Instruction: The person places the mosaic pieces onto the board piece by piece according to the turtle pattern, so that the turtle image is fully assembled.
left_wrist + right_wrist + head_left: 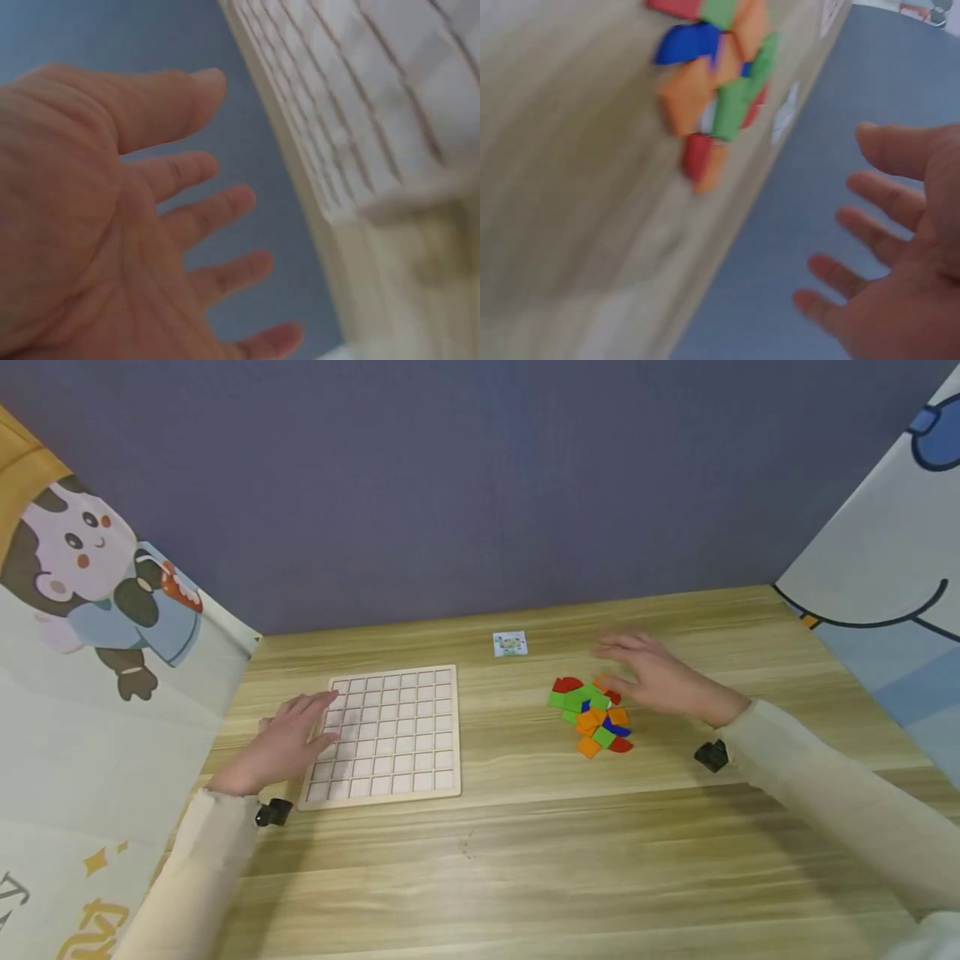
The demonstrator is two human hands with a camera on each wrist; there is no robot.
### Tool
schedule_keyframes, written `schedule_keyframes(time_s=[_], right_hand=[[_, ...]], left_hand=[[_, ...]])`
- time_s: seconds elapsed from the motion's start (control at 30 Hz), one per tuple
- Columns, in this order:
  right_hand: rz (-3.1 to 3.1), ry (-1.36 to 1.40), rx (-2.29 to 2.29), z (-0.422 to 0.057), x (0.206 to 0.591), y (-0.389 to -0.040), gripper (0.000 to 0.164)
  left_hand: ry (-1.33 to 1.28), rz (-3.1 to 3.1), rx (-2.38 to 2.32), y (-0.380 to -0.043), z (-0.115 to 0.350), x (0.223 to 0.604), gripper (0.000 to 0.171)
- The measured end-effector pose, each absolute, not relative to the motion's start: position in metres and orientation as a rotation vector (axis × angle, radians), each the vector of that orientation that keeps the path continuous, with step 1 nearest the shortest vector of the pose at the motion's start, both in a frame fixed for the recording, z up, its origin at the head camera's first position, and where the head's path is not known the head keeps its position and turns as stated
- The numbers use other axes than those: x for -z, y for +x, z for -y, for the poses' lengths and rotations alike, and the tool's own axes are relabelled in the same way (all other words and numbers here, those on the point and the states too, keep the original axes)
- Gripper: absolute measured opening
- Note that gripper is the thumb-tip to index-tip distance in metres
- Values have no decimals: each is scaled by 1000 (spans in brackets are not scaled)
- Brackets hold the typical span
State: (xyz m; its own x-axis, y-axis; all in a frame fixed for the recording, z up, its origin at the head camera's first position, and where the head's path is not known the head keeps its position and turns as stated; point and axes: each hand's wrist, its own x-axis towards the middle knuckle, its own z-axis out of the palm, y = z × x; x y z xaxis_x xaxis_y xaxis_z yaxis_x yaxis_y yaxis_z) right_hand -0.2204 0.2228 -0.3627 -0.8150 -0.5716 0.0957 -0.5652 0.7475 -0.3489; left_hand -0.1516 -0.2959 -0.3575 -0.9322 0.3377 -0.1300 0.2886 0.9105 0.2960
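Observation:
My left hand is over the left edge of a pale wooden grid board with square cells. In the left wrist view its fingers are spread and relaxed, apart from the board, and the palm holds nothing. To the right, my right hand is just beside and above a pile of flat coloured pieces in red, green, orange and blue. The right wrist view shows that hand's fingers extended and slightly blurred, with nothing held and the pieces some way off.
A small printed card lies near the back edge of the wood-grain table. Behind the table rises a dark blue-grey wall. Panels with cartoon prints stand on the left and right.

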Motion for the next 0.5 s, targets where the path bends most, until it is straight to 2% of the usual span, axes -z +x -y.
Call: schedule_keyframes(time_s=[0.13, 0.5], right_hand=[[-2873, -980, 632, -227, 374, -224, 35], [-2825, -957, 639, -235, 400, -229, 15]], left_hand=[[458, -2879, -452, -148, 319, 370, 63], [495, -2806, -513, -141, 343, 394, 62]])
